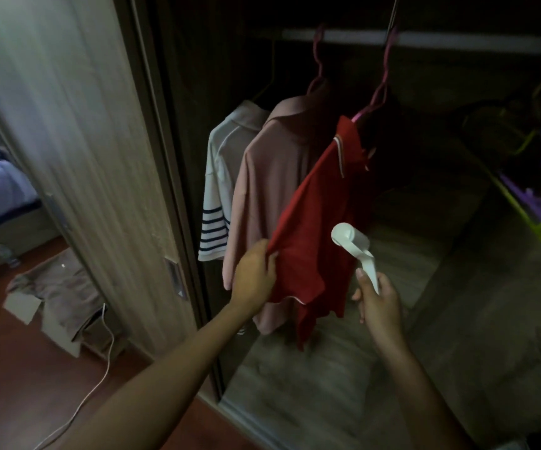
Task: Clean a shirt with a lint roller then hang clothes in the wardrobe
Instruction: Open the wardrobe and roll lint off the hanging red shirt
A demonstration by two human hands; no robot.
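Hanging from a pink hanger on the wardrobe rail, at about one o'clock from the hands, the red shirt is pinched at its left edge by the curled fingers of the left hand. The white lint roller is gripped by its handle in the right hand, fingers wrapped round it, the roller head lying against the shirt front. At ten o'clock from the red shirt, a pink shirt and a white striped shirt are seen hanging.

Home bedroom: open wardrobe w/ shirts on hangers under a rail, bed at left, wood floor.
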